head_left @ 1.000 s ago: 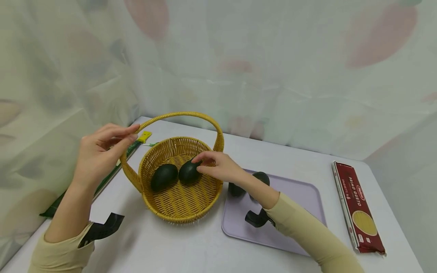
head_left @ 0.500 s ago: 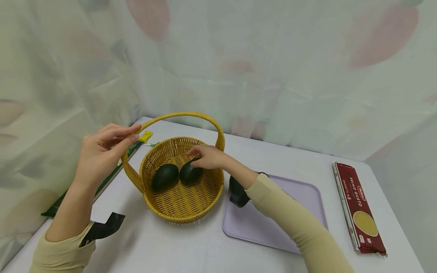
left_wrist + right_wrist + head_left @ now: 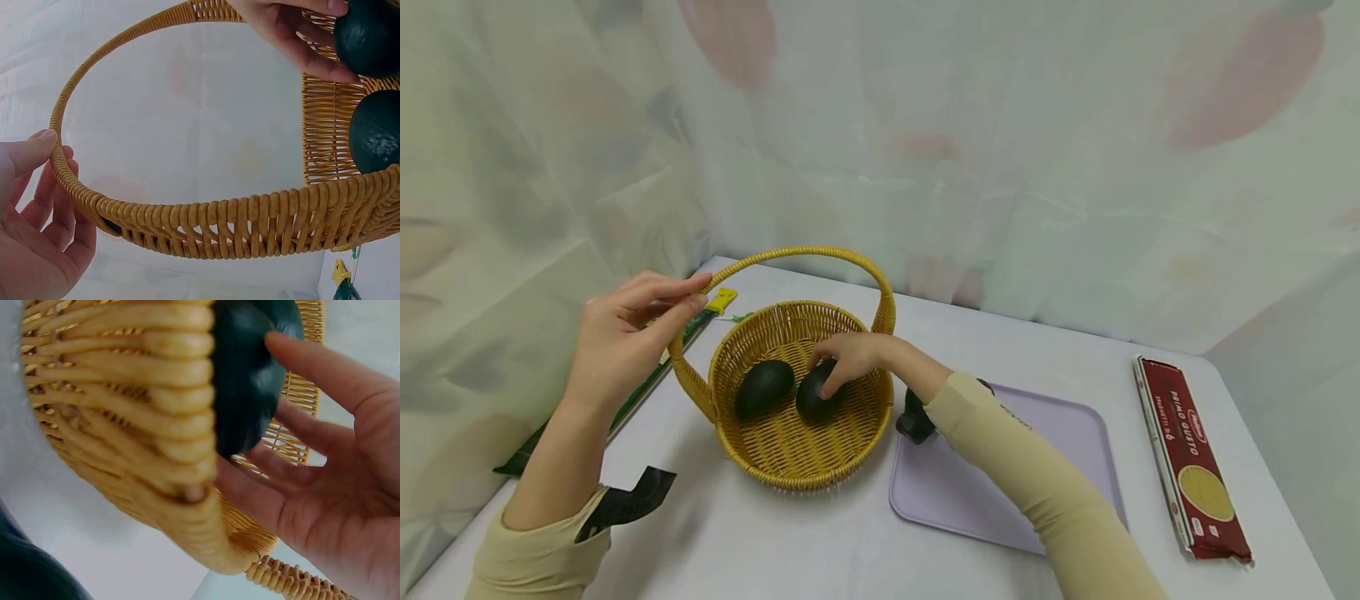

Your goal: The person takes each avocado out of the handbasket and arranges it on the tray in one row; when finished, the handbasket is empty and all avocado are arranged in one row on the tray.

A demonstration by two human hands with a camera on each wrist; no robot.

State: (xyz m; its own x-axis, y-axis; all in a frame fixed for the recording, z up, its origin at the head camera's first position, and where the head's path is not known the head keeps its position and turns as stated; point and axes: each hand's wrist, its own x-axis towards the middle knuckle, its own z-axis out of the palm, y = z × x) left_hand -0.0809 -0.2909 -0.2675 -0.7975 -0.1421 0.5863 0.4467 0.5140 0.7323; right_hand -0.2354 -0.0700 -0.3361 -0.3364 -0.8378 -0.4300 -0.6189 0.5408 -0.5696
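Avocado (image 3: 817, 392) under the right hand (image 3: 850, 354) lies on the floor of the basket (image 3: 752, 454), toward its right side, with a second avocado (image 3: 763, 388) just beside it on the left, the two close together or touching. The right hand reaches down over the basket's far rim with its fingers (image 3: 325, 369) laid along the fruit's dark skin; they are only slightly bent and spread over it rather than wrapped round it, as the right wrist view shows.

The left hand (image 3: 621, 333) is raised at the left end of the handle (image 3: 805, 252), thumb (image 3: 28, 153) against its outer face and fingers behind it, pinching the woven band where it curves down to the rim. The handle stands upright over the basket.

The basket sits on a white table (image 3: 820, 542). Just to its right lies a lilac tray (image 3: 1075, 433), partly covered by the right forearm in a cream sleeve (image 3: 1022, 467). A red spaghetti pack (image 3: 1187, 458) lies near the table's right edge, well apart from the basket. A long green pack with a yellow tag (image 3: 721, 298) lies along the left edge, behind the left hand.
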